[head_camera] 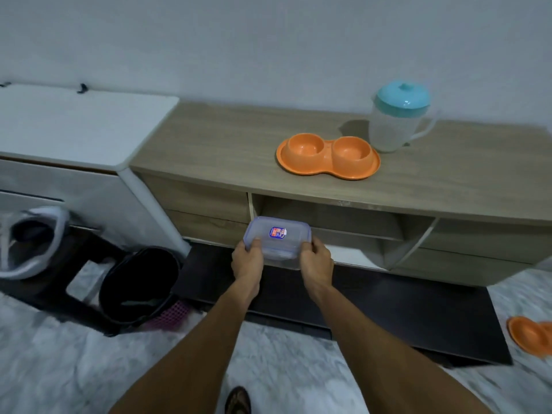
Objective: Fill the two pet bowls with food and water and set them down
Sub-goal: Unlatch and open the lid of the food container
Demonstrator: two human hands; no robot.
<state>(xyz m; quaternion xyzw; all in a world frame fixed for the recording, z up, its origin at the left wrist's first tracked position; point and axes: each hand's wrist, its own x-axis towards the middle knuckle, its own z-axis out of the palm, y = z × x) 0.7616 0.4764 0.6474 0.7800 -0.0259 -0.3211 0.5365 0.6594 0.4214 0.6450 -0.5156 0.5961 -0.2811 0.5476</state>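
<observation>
An orange double pet bowl [328, 156] sits on the wooden cabinet top [227, 138], both cups looking empty. Right behind it stands a clear pitcher [394, 124] with a teal lid. I hold a clear lidded plastic container [277, 239] with a blue label in front of the cabinet's open shelf. My left hand [247, 261] grips its left end and my right hand [316, 259] grips its right end. A second orange pet bowl [530, 334] lies on the floor at the far right, partly cut off by the frame edge.
A white cabinet [74, 124] adjoins the wooden one on the left. Below it are a dark stool [44, 294] with a white bag, a black bucket [140, 285] and a pink mesh item. A dark mat [388, 318] lies before the cabinet on the marble floor.
</observation>
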